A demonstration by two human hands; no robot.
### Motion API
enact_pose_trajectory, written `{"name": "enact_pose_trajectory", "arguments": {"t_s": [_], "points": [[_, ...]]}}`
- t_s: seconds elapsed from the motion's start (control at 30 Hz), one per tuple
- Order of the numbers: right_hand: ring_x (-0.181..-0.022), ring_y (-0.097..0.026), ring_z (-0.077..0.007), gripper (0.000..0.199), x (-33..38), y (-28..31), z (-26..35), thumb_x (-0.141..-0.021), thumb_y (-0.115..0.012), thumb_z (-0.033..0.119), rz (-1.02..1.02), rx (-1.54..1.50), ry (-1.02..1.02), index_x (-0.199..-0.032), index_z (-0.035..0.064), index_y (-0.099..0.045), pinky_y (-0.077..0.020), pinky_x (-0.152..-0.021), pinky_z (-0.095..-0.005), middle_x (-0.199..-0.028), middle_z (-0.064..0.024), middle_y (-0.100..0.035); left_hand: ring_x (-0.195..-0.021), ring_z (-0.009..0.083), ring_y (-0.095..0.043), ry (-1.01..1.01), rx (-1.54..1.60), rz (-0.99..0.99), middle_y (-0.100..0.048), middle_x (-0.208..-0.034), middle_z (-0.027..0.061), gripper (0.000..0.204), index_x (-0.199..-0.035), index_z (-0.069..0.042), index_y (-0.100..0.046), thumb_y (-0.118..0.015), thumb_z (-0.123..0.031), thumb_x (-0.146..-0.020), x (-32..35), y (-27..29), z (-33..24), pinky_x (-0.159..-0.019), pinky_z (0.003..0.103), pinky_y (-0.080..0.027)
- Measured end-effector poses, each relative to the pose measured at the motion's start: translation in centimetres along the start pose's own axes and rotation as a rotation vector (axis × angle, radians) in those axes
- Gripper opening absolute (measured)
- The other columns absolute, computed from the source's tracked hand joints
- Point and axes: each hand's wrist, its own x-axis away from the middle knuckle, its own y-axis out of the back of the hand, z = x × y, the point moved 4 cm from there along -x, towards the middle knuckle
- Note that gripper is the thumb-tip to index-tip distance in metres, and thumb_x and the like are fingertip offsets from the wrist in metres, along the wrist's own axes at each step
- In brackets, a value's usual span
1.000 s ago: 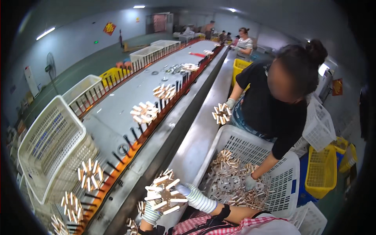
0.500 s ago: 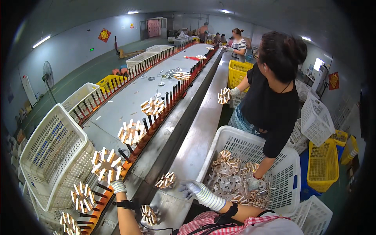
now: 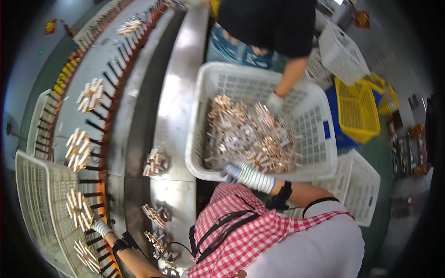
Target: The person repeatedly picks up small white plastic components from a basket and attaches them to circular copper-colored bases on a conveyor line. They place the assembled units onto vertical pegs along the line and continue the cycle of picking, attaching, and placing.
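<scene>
My left hand (image 3: 99,226), in a striped glove, is at the edge of a round part ringed with white and copper pegs (image 3: 79,209). Its fingers seem closed on that rim, though the part hides most of them. Similar pegged parts (image 3: 87,256) lie before and behind it along the row of dark pins (image 3: 94,194). My right hand (image 3: 233,171), gloved in grey and stripes, is at the near rim of a large white basket (image 3: 259,69). Its fingers stretch out and hold nothing visible. Inside the basket is a heap of pegged parts and flat metal plates (image 3: 236,139).
Several pegged parts (image 3: 154,162) rest on the metal ledge (image 3: 174,106) between the line and the basket. A co-worker's gloved hand (image 3: 275,101) reaches into the basket. White crates (image 3: 44,190) stand left of the line; yellow crates (image 3: 356,111) stand at right.
My view has swung downward and right, bringing the basket to the middle. My right hand has come to the basket's near rim. My left hand remains at a pegged part.
</scene>
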Motion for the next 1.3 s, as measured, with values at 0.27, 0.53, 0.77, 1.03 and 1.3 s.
{"name": "enact_pose_trajectory", "arguments": {"t_s": [0.27, 0.53, 0.77, 1.03, 1.3], "points": [[-0.078, -0.066, -0.0202, 0.039, 6.5, 28.4, -11.3, -0.095, -0.051, 0.033, -0.498, 0.437, -0.476, -0.118, 0.0020, -0.057, -0.0544, -0.071, -0.0357, -0.090, -0.0106, -0.069, -0.118, 0.0291, -0.053, -0.397, 0.171, 0.301, -0.055, -0.131, 0.0186, 0.051, -0.138, 0.002, -0.045, -0.054, -0.029, -0.098, 19.4, -7.4, -13.0, -0.105, 0.037, -0.038], [-0.114, -0.059, -0.0375, 0.054, -3.6, 30.5, -26.4, -0.088, -0.058, 0.034, -0.155, 0.909, -0.694, -0.130, 0.0010, -0.051, -0.0471, -0.096, -0.0421, -0.124, -0.0233, -0.061, -0.109, 0.0183, -0.059, -0.339, 0.507, 1.352, -0.058, -0.126, 0.0114, 0.042, -0.138, 0.000, -0.044, -0.050, -0.003, -0.097, 40.4, -18.3, -35.8, -0.096, 0.031, -0.046], [-0.121, -0.056, -0.0356, 0.063, -5.0, 30.3, -25.3, -0.081, -0.069, 0.028, -0.131, 0.729, -0.851, -0.134, 0.0007, -0.051, -0.0437, -0.103, -0.0408, -0.129, -0.0225, -0.058, -0.105, 0.0143, -0.059, -0.304, 0.273, 1.710, -0.063, -0.114, 0.0085, 0.033, -0.128, 0.001, -0.053, -0.054, -0.011, -0.098, 49.3, -28.4, -36.9, -0.094, 0.029, -0.048], [-0.101, -0.064, -0.0220, 0.047, -2.9, 30.3, -16.7, -0.082, -0.071, 0.012, -0.304, -0.594, -0.492, -0.126, 0.0027, -0.058, -0.0519, -0.089, -0.0367, -0.112, -0.0116, -0.067, -0.116, 0.0330, -0.059, -0.341, -0.224, 1.756, -0.050, -0.137, 0.0254, 0.069, -0.144, 0.004, -0.033, -0.067, -0.012, -0.086, 52.7, -34.6, -33.2, -0.092, 0.037, -0.051], [-0.104, -0.066, -0.0248, 0.038, -1.1, 26.6, -6.4, -0.089, -0.065, 0.015, -0.235, -1.339, -0.504, -0.124, 0.0009, -0.056, -0.0570, -0.090, -0.0388, -0.117, -0.0119, -0.065, -0.122, 0.0213, -0.050, 0.185, 0.292, 1.968, -0.041, -0.144, 0.0130, 0.089, -0.153, -0.005, -0.013, -0.070, -0.006, -0.084, 52.6, -29.7, -38.8, -0.094, 0.036, -0.049]]}}
